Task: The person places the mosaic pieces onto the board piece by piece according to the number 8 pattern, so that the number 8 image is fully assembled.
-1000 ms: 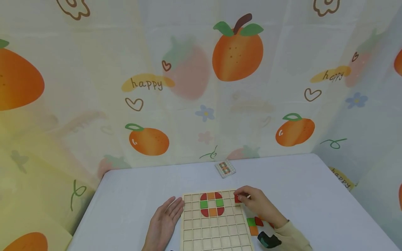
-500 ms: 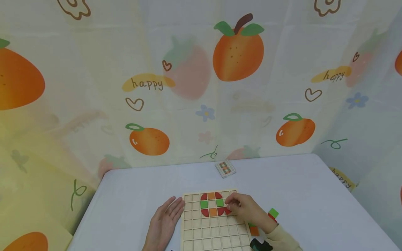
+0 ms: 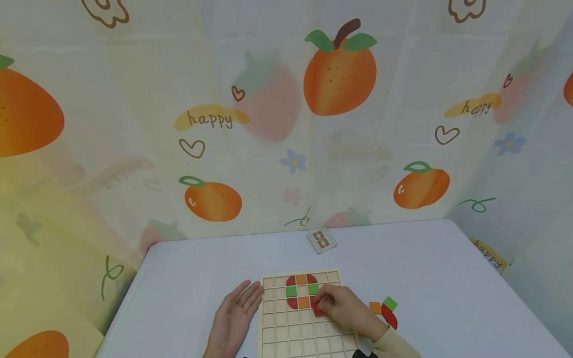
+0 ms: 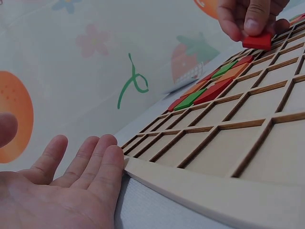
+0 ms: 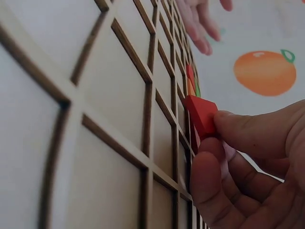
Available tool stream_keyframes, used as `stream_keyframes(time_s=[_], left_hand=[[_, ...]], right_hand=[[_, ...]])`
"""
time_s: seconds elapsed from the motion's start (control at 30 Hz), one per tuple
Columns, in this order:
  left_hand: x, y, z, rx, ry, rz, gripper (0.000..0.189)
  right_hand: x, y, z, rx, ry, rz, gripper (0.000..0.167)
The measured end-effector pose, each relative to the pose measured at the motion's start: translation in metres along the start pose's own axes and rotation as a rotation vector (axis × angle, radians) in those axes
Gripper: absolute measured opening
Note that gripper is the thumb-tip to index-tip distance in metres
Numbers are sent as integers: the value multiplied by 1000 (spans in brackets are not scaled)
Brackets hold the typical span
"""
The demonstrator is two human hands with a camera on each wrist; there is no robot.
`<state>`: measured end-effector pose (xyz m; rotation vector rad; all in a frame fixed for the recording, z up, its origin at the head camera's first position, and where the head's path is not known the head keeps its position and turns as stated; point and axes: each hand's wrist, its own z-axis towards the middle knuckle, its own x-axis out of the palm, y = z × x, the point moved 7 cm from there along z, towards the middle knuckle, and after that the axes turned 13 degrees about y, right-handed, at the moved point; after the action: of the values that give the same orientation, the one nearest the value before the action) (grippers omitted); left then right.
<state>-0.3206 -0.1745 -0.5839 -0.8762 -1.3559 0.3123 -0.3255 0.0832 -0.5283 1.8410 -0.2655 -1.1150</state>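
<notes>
So compared to a second ago, the right hand (image 3: 342,307) has brought the red tile (image 3: 318,309) from the board's upper right edge down to the lower middle of the frame, by the bottom right corner of the red, orange and green ring (image 3: 303,302) on the board (image 3: 295,332). The tile's flat, plain red and straight-edged, tilted, and I can't tell if it touches the board. Right fingers (image 5: 252,136) pinch it nearly closed; the left hand's (image 3: 235,311) are straight and empty, at the board's left edge.
</notes>
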Motion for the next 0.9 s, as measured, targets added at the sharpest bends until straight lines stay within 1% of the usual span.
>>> stream_keyframes(time_s=[0.17,0.37,0.5,0.53,0.73,0.8,0.9], left_hand=[[0,0,0,-8,3,8,61],[0,0,0,-23,-3,11,62],[1,-2,0,-18,16,2,62],[2,-2,0,-11,32,6,63],[3,-7,-1,49,97,-72,64],[3,-7,-1,65,106,-106,66],[1,-7,-1,66,107,-136,68]], right_hand=[[4,1,1,-18,-2,-38,7],[9,-1,3,1,-15,-69,3],[10,0,2,6,-26,-99,3],[10,0,2,9,-26,-103,3],[11,2,2,7,-26,-120,6],[12,1,2,5,-27,-128,7],[13,0,3,1,-25,-142,8]])
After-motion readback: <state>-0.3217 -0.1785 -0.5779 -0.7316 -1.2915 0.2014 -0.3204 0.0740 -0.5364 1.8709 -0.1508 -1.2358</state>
